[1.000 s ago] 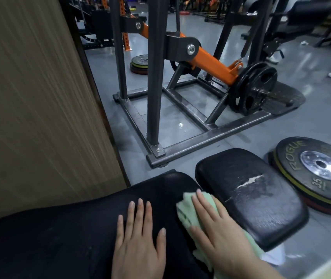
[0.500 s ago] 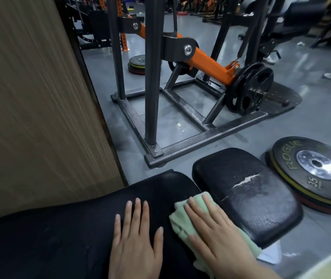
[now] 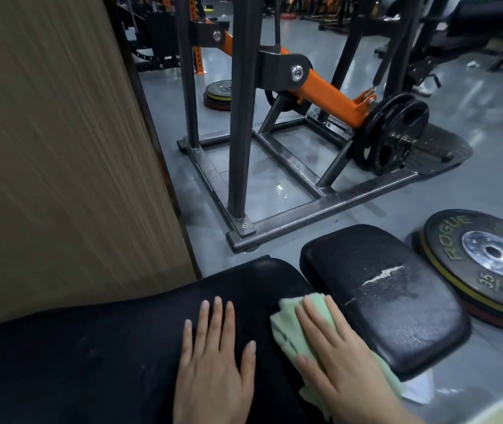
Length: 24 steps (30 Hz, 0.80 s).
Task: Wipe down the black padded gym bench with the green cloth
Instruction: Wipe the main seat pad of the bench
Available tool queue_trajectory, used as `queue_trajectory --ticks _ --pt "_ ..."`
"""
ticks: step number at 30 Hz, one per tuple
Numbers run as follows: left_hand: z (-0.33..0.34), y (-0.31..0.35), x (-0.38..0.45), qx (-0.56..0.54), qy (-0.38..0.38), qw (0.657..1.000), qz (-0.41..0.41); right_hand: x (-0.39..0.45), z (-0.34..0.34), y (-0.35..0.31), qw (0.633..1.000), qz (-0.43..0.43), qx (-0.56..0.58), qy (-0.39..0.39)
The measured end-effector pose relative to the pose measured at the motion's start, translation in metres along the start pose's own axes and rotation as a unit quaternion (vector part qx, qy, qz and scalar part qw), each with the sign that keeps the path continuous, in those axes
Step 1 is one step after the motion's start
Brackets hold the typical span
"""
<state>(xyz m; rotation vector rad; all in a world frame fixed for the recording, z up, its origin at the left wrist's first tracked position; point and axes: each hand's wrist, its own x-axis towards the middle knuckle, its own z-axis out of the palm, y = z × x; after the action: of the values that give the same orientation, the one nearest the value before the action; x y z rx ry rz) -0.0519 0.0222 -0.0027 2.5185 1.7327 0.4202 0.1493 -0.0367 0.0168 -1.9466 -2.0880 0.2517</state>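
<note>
The black padded bench fills the lower frame: a long back pad (image 3: 97,356) on the left and a shorter seat pad (image 3: 384,301) with a cracked, peeling patch on the right. My left hand (image 3: 213,368) lies flat on the long pad, fingers straight. My right hand (image 3: 336,356) presses the light green cloth (image 3: 290,332) with straight fingers against the gap between the two pads. Much of the cloth is hidden under that hand; one corner hangs down at the lower right.
A wood-grain panel (image 3: 60,148) stands close on the left. A dark steel rack frame (image 3: 305,209) with an orange arm and a loaded plate sits ahead. Stacked weight plates (image 3: 489,264) lie on the grey floor right of the seat pad.
My right hand has slid the cloth slightly to the left, off the seat pad and toward the gap. The left hand has stayed where it was.
</note>
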Motion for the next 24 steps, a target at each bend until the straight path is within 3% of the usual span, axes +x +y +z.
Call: queue_trajectory --ticks 3,8,11,17,20,22,24 --pt "0.001 0.0 -0.001 0.004 0.005 1.0 -0.001 -0.014 0.001 0.0 1.0 0.013 0.014 0.002" --pt "0.0 0.001 -0.002 0.018 0.007 1.0 -0.001 0.036 -0.006 -0.01 0.995 0.083 0.034 -0.034" --pt "0.001 0.001 -0.002 0.023 0.001 1.0 0.0 0.051 -0.004 -0.014 0.995 0.093 0.021 -0.011" --pt "0.002 0.0 -0.001 0.004 -0.002 1.0 -0.002 -0.029 0.04 0.009 0.999 0.044 -0.015 0.004" --pt "0.005 -0.001 -0.001 0.001 0.002 1.0 -0.004 -0.035 0.039 0.008 0.986 0.054 0.075 0.138" --pt "0.005 -0.002 0.0 0.001 0.003 1.0 -0.002 -0.035 0.031 -0.006 0.943 0.079 0.182 0.266" --pt "0.004 -0.001 -0.001 0.004 0.003 1.0 -0.001 -0.037 0.016 -0.025 0.907 0.095 0.244 0.33"
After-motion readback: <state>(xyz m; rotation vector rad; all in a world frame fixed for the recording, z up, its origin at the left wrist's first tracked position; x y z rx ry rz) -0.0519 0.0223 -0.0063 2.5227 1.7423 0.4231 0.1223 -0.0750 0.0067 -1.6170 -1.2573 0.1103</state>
